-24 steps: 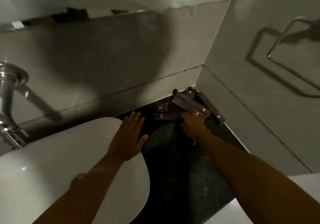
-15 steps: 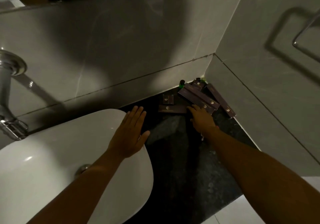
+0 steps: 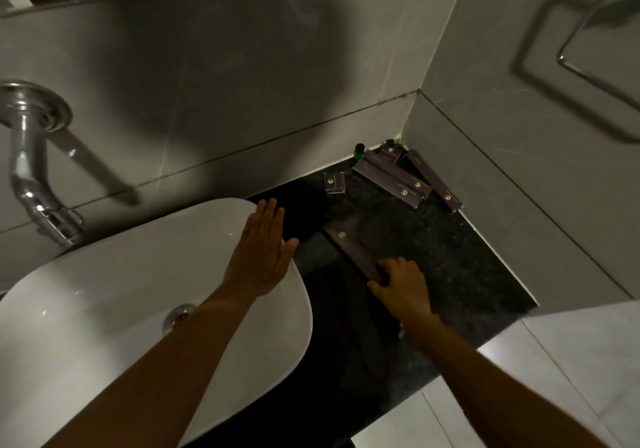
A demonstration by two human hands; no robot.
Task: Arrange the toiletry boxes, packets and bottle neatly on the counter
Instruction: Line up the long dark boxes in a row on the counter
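Observation:
Several dark purple toiletry boxes (image 3: 393,181) lie piled in the far right corner of the dark speckled counter (image 3: 460,267). A small square packet (image 3: 334,182) sits to their left, and a small green bottle (image 3: 359,151) stands against the back wall. My right hand (image 3: 401,283) grips the near end of one long purple box (image 3: 349,245), which is blurred and lies diagonally over mid-counter. My left hand (image 3: 263,250) rests flat, fingers apart, on the rim of the white basin (image 3: 104,295).
A chrome tap (image 3: 31,170) juts from the grey tiled wall over the basin. A metal towel ring (image 3: 595,31) hangs on the right wall. The counter ends at a white edge (image 3: 519,336) at the front right.
My right hand has pulled one long purple box out of the corner pile toward me. The left hand has stayed on the basin rim. The camera has shifted.

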